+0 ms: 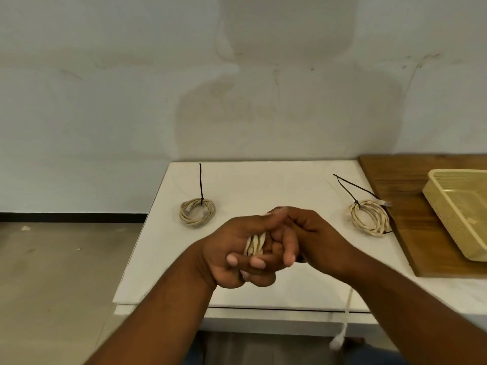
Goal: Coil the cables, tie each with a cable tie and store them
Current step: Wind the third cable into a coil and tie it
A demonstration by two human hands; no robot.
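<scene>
The left hand (237,259) holds a cream cable (254,243) above the tabletop (263,180), its grip curled round the loops; a loose end hangs past the front edge. The right hand (313,238) presses against it, fingers curled; whether its grip pinches anything I cannot tell. The tied left coil (197,212) and right coil (369,217) lie well apart, the latter near a basket (448,214)

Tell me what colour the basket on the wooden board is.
Pale yellow; the basket shows best in the head view.

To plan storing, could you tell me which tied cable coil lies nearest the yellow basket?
The beige tied cable coil on the right, beside the brown wooden board bearing the yellow plastic basket; the other coil lies far left.
</scene>
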